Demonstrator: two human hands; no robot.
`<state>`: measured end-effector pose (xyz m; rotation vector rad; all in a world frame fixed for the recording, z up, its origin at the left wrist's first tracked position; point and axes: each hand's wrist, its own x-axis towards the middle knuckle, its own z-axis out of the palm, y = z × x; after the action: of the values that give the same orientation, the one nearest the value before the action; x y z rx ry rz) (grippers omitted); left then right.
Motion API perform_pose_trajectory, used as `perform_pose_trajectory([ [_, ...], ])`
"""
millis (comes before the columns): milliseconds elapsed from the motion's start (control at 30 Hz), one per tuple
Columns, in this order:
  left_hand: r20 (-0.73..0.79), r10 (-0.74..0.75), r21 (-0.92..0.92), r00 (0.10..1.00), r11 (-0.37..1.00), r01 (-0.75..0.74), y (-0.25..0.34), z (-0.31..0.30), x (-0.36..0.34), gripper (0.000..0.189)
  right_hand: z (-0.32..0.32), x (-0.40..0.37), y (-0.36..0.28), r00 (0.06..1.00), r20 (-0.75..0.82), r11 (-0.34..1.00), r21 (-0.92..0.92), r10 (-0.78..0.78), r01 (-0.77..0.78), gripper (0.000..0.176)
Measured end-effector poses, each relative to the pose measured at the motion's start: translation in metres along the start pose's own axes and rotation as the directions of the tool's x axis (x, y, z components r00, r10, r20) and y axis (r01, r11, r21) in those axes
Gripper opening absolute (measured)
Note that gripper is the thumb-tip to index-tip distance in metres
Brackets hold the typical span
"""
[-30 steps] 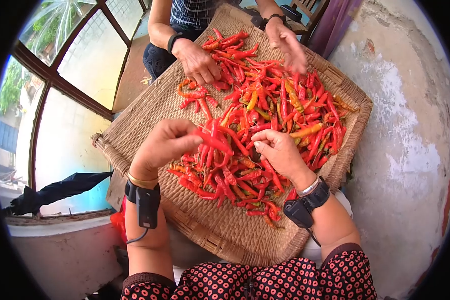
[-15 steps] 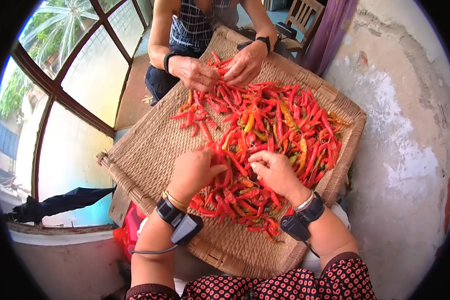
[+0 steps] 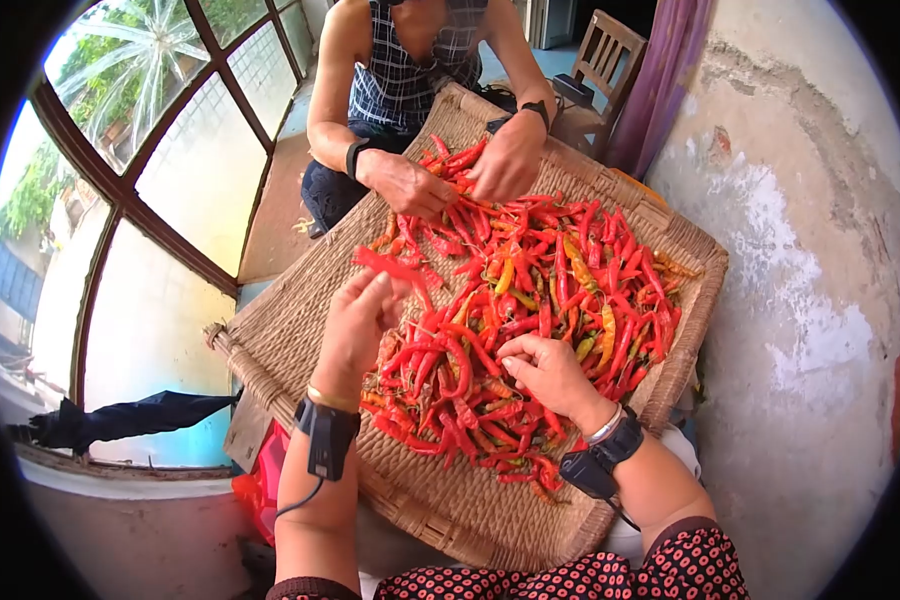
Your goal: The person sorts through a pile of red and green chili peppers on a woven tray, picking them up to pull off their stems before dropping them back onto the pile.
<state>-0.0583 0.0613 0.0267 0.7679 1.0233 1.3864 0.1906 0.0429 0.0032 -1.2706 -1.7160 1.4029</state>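
A large heap of red chili peppers [image 3: 530, 290], a few of them yellow or orange, lies on a woven tray [image 3: 300, 310]. My left hand [image 3: 348, 325] is raised above the tray's left part, thumb and fingers closed on a red chili pepper [image 3: 388, 266] that is smeared by motion. My right hand [image 3: 552, 372] rests low over the heap's middle, its thumb and forefinger pinched together. Whether anything is between those fingertips I cannot make out.
Across the tray another person's hands [image 3: 410, 185] work at the far end of the peppers. A folded dark umbrella [image 3: 135, 417] lies by the windows at left. A rough wall [image 3: 780, 300] stands at right, a wooden chair [image 3: 602, 70] behind.
My left hand has lifted off the heap toward the left and away from me, carrying a red chili pepper. My right hand stays nearly in place. The view has shifted slightly.
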Motion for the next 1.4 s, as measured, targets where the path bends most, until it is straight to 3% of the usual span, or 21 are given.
perform_pose_trajectory([
  [67, -0.068, -0.039, -0.038, 0.997, 0.999, 0.037, -0.004, 0.002, 0.001, 0.027, -0.001, 0.000, -0.002, 1.000, 0.000, 1.000, 0.010, 0.014, -0.014, 0.013],
  [133, -0.120, -0.005, 0.248, 0.993, 0.968, 0.034, -0.008, 0.010, -0.002, 0.041, -0.007, 0.001, -0.006, 0.997, -0.065, 0.999, 0.011, -0.035, 0.036, 0.013],
  [167, -0.024, 0.033, 0.419, 0.999, 0.908, -0.020, -0.019, 0.005, -0.001, 0.046, -0.011, 0.004, 0.000, 0.989, -0.106, 0.995, 0.001, -0.101, 0.102, 0.013],
  [200, -0.015, 0.017, 0.412, 1.000, 0.911, -0.009, -0.025, 0.007, -0.005, 0.046, -0.015, 0.005, 0.001, 0.976, -0.169, 0.990, -0.026, -0.141, 0.139, 0.012],
  [233, 0.210, 0.207, 0.721, 0.955, 0.628, -0.295, -0.029, 0.010, -0.008, 0.045, -0.022, 0.008, 0.002, 0.934, -0.248, 0.959, -0.186, -0.257, 0.215, 0.012],
  [267, 0.476, 0.278, 0.824, 0.834, 0.191, -0.534, -0.031, 0.013, -0.013, 0.044, -0.030, 0.010, 0.001, 0.875, -0.303, 0.899, -0.346, -0.378, 0.268, 0.012],
  [300, 0.465, 0.238, 0.849, 0.853, 0.151, -0.506, -0.031, 0.024, -0.021, 0.048, -0.038, 0.011, -0.003, 0.866, -0.360, 0.893, -0.408, -0.348, 0.189, 0.015],
  [333, 0.470, 0.238, 0.845, 0.850, 0.158, -0.512, -0.030, 0.032, -0.024, 0.048, -0.048, 0.018, 0.007, 0.774, -0.396, 0.794, -0.569, -0.494, 0.215, 0.022],
  [400, 0.688, 0.115, 0.724, 0.717, -0.037, -0.689, -0.031, 0.042, -0.029, 0.052, -0.067, 0.023, 0.013, 0.697, -0.456, 0.679, -0.732, -0.554, 0.060, 0.036],
  [433, 0.702, 0.075, 0.712, 0.708, -0.065, -0.699, -0.037, 0.040, -0.028, 0.053, -0.073, 0.024, 0.018, 0.696, -0.491, 0.636, -0.769, -0.524, -0.063, 0.043],
  [500, 0.711, 0.029, 0.703, 0.703, -0.071, -0.708, -0.042, 0.037, -0.024, 0.053, -0.080, 0.025, 0.028, 0.729, -0.560, 0.581, -0.766, -0.393, -0.276, 0.059],
  [533, 0.716, -0.022, 0.695, 0.698, -0.078, -0.715, -0.045, 0.036, -0.024, 0.052, -0.082, 0.023, 0.030, 0.730, -0.564, 0.576, -0.765, -0.386, -0.286, 0.059],
  [600, 0.705, -0.016, 0.707, 0.709, -0.064, -0.704, -0.041, 0.037, -0.026, 0.043, -0.085, 0.024, 0.026, 0.862, -0.505, 0.661, -0.656, -0.027, -0.364, 0.059],
  [700, 0.643, -0.078, 0.754, 0.762, -0.105, -0.648, -0.037, 0.032, -0.025, 0.020, -0.077, 0.026, 0.032, 0.890, -0.443, 0.626, -0.726, -0.107, -0.286, 0.054],
  [867, 0.597, -0.141, 0.775, 0.790, -0.153, -0.613, -0.022, 0.018, -0.025, 0.013, -0.060, 0.030, 0.035, 0.923, -0.332, 0.742, -0.665, -0.194, -0.083, 0.022],
  [967, 0.483, -0.098, 0.844, 0.870, -0.214, -0.492, -0.014, 0.008, -0.024, 0.007, -0.051, 0.029, 0.036, 0.919, -0.306, 0.789, -0.614, -0.250, 0.010, 0.019],
  [1067, 0.423, -0.045, 0.881, 0.905, -0.211, -0.423, -0.011, -0.004, -0.017, 0.008, -0.037, 0.022, 0.023, 0.946, -0.140, 0.815, -0.555, -0.292, 0.170, 0.018],
  [1200, 0.424, -0.011, 0.860, 0.906, -0.309, -0.406, -0.009, -0.005, -0.018, 0.016, -0.017, 0.006, 0.004, 0.985, 0.017, 0.910, -0.381, -0.172, 0.165, 0.016],
  [1233, 0.424, -0.014, 0.859, 0.905, -0.311, -0.407, -0.007, -0.001, -0.020, 0.016, -0.012, 0.004, 0.009, 0.970, -0.012, 0.914, -0.337, -0.244, 0.226, 0.012],
  [1333, 0.567, 0.108, 0.805, 0.817, -0.282, -0.522, -0.002, 0.026, -0.034, 0.029, -0.014, 0.001, 0.002, 0.931, -0.007, 0.880, -0.331, -0.364, 0.341, 0.012],
  [1400, 0.532, 0.226, 0.815, 0.816, 0.124, -0.566, -0.006, 0.048, -0.045, 0.038, -0.017, -0.003, -0.004, 0.915, 0.004, 0.871, -0.306, -0.402, 0.384, 0.013],
])
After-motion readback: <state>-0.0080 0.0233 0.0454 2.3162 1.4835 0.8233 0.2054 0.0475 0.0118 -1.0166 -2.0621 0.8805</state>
